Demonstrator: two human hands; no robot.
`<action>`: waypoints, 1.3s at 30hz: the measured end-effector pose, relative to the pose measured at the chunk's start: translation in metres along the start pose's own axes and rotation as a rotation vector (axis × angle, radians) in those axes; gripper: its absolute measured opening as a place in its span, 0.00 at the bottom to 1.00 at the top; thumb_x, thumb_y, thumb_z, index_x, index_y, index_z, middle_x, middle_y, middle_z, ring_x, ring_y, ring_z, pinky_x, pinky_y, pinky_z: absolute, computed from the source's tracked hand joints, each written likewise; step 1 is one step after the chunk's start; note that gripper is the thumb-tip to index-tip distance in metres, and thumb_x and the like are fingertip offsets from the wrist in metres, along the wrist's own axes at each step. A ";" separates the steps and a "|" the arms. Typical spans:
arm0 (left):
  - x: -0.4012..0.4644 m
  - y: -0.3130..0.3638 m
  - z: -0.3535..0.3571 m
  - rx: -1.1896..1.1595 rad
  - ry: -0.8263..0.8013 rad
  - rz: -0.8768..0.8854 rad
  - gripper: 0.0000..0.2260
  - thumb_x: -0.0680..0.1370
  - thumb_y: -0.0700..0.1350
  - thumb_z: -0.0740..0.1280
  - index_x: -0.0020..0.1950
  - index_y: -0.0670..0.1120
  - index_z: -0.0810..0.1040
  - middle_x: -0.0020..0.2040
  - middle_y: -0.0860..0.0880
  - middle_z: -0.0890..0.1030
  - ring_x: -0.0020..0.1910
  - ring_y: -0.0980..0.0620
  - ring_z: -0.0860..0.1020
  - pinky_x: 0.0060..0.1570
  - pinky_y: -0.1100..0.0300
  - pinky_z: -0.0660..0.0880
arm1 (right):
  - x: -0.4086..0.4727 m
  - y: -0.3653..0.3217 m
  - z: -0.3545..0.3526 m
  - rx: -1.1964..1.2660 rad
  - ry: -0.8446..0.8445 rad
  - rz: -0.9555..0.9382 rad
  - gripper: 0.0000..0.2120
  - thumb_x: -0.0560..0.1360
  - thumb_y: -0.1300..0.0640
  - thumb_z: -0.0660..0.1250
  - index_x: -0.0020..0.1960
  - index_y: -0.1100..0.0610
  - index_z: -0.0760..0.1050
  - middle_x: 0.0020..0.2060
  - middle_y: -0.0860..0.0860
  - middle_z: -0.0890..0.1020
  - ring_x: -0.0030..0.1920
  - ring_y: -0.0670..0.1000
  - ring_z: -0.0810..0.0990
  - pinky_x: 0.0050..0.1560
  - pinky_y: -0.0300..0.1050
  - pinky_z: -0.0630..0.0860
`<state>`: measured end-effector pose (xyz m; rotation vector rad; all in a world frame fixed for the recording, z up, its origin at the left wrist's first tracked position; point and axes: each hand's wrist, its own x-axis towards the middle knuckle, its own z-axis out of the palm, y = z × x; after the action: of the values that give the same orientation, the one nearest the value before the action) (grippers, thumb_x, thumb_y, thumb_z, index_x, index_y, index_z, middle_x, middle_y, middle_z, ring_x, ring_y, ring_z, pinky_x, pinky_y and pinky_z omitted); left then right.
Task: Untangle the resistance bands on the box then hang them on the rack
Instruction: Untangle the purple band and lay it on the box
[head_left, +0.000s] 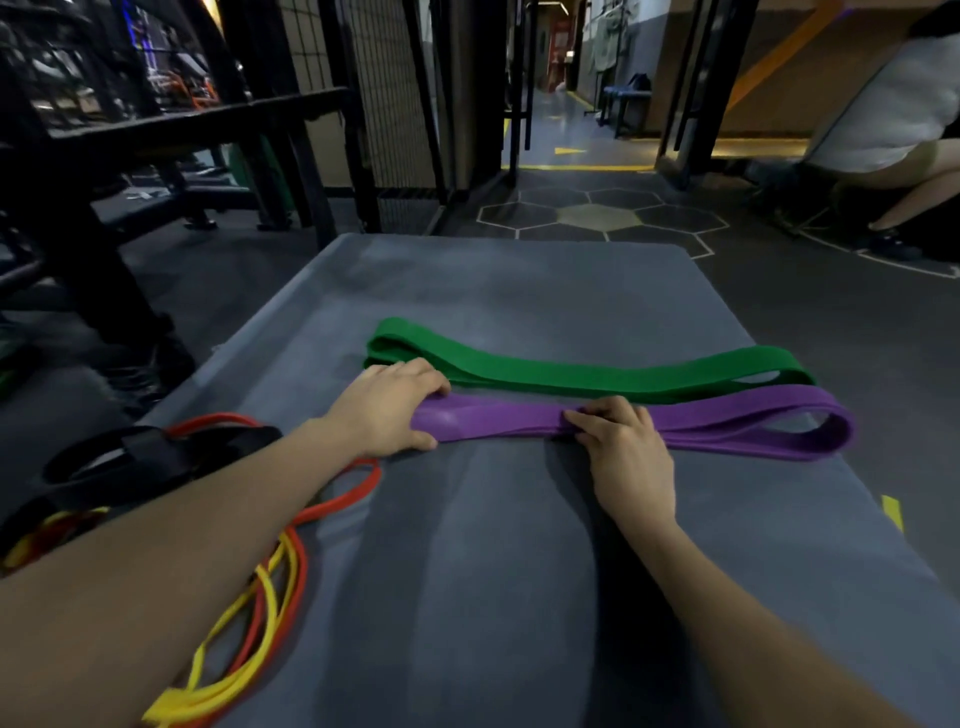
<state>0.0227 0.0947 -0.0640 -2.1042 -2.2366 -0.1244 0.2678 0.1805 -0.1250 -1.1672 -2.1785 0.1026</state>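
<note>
Head view: your left hand (387, 408) is curled around the left end of the purple band (727, 423), thumb on the near edge, fingers over the far edge. Your right hand (621, 447) pinches the same band near its middle, fingertips (576, 418) bunching the folded layers. The purple band lies flat and doubled across the grey box top (519, 291), its right loop open near the box's right edge. The green band (571, 371) lies just behind it, parallel, also doubled, touching the purple one along part of its length. At the box's near left corner: orange tube band (332, 506) and yellow tube band (234, 665) crossed over each other, with black handles (145, 460). Black rack (171, 124) stands off to the left, well apart. A seated person (893, 119) at far right.
</note>
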 end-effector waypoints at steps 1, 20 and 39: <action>-0.003 -0.003 0.001 -0.003 -0.009 0.004 0.27 0.70 0.55 0.70 0.67 0.52 0.69 0.65 0.52 0.72 0.64 0.50 0.71 0.62 0.57 0.63 | -0.001 -0.001 0.001 -0.005 0.003 -0.005 0.13 0.74 0.60 0.66 0.56 0.50 0.81 0.51 0.49 0.79 0.50 0.57 0.74 0.44 0.49 0.74; -0.026 -0.034 -0.016 -0.324 -0.122 -0.217 0.12 0.79 0.50 0.61 0.58 0.44 0.73 0.57 0.44 0.77 0.56 0.45 0.74 0.54 0.58 0.68 | -0.007 -0.013 0.007 -0.058 -0.024 -0.020 0.13 0.75 0.58 0.65 0.58 0.51 0.80 0.52 0.50 0.78 0.51 0.56 0.74 0.44 0.48 0.73; 0.009 -0.045 -0.012 -0.369 0.054 -0.511 0.13 0.71 0.56 0.71 0.40 0.47 0.76 0.50 0.47 0.80 0.52 0.47 0.76 0.47 0.59 0.70 | -0.009 -0.016 0.015 -0.096 -0.010 -0.027 0.12 0.74 0.57 0.67 0.57 0.48 0.80 0.52 0.50 0.78 0.51 0.56 0.75 0.43 0.48 0.74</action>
<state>-0.0229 0.0995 -0.0515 -1.5693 -2.8365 -0.6547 0.2517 0.1676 -0.1355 -1.1919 -2.2284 -0.0078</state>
